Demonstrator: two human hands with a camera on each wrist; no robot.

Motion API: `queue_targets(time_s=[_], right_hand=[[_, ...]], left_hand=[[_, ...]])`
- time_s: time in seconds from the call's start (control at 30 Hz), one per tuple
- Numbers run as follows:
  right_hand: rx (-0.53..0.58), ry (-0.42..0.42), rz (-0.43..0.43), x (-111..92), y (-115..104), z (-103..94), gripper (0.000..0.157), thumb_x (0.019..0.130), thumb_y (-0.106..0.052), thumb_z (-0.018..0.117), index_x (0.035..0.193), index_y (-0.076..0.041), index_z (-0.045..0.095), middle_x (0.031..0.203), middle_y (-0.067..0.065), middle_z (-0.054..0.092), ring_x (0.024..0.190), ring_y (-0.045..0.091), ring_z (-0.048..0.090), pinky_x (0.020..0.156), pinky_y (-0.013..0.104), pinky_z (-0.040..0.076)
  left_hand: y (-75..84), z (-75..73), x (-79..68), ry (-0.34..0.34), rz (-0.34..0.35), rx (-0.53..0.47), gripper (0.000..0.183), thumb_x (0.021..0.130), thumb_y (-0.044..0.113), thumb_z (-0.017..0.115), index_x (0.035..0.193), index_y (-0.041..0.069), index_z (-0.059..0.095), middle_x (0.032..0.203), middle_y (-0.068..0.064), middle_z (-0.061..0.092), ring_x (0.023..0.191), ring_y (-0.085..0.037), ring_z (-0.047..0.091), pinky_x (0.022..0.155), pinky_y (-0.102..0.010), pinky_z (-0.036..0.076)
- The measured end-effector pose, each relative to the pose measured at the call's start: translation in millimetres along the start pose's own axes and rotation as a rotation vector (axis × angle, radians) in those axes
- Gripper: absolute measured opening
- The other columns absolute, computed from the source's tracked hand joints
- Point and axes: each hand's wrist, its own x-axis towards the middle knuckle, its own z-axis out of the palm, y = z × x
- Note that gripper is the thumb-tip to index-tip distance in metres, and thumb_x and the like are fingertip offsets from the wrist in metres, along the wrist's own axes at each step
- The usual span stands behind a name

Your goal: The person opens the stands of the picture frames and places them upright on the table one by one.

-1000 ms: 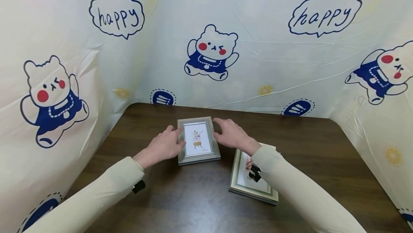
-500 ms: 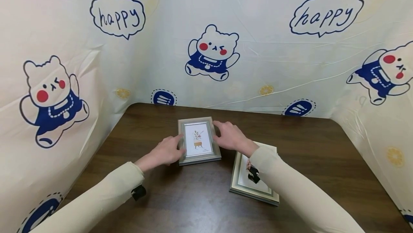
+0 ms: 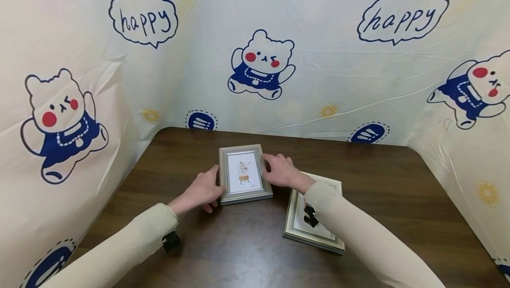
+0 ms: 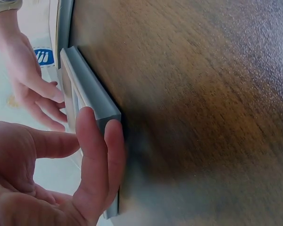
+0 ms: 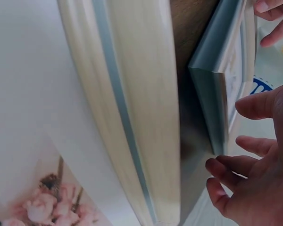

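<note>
A silver-beige picture frame (image 3: 244,173) lies face up near the table's middle, showing a potted-plant print. At its left edge is my left hand (image 3: 201,189): a fingertip and the thumb meet the rim, other fingers hang near the tabletop. In the left wrist view, the fingers (image 4: 92,160) lie along the outer side of the frame, close to a corner. My right hand (image 3: 283,172) has its fingertips at the right edge, fingers relaxed; the right wrist view shows the thumb apart from the frame's face (image 5: 232,82). Whether those fingertips press is unclear.
A second, cream picture frame (image 3: 292,217) with a pink-flower print lies at the right, partly under my right forearm. The dark wooden table (image 3: 223,252) is bordered by a patterned cloth backdrop (image 3: 318,71) behind and on both sides.
My left hand has slid back from over the frame's left rim to its outer edge, nearer the lower corner. The right hand has shifted slightly down its side. The frame stays about where it was.
</note>
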Motion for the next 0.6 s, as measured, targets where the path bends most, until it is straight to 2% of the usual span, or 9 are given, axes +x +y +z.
queue_targets(time_s=[0.17, 0.37, 0.6], right_hand=[[0.019, -0.034, 0.018, 4, 2, 3.9, 0.062, 0.099, -0.022, 0.064, 0.157, -0.006, 0.049, 0.146, 0.013, 0.062, 0.123, 0.038, 0.055, 0.085, 0.045, 0.041], [0.065, -0.086, 0.039, 10, 3, 4.7, 0.068, 0.097, -0.022, 0.065, 0.161, -0.009, 0.043, 0.145, 0.011, 0.063, 0.115, 0.033, 0.052, 0.081, 0.04, 0.036], [0.079, -0.11, 0.055, 12, 6, 2.6, 0.07, 0.095, -0.024, 0.069, 0.16, -0.011, 0.045, 0.148, 0.01, 0.06, 0.11, 0.029, 0.05, 0.083, 0.042, 0.035]], left_hand=[[-2.2, -1.3, 2.0, -0.007, 0.004, -0.006, 0.082, 0.1, 0.009, 0.068, 0.163, -0.008, 0.017, 0.108, -0.028, 0.061, 0.057, -0.026, 0.068, 0.045, -0.038, 0.058], [-5.0, -2.0, 1.2, -0.042, 0.007, -0.018, 0.075, 0.1, 0.01, 0.068, 0.159, -0.012, 0.028, 0.09, -0.02, 0.064, 0.054, -0.025, 0.069, 0.045, -0.038, 0.058], [-7.5, -2.3, -0.5, -0.052, 0.018, -0.079, 0.067, 0.099, 0.01, 0.072, 0.155, -0.007, 0.041, 0.1, -0.02, 0.066, 0.056, -0.026, 0.07, 0.046, -0.04, 0.058]])
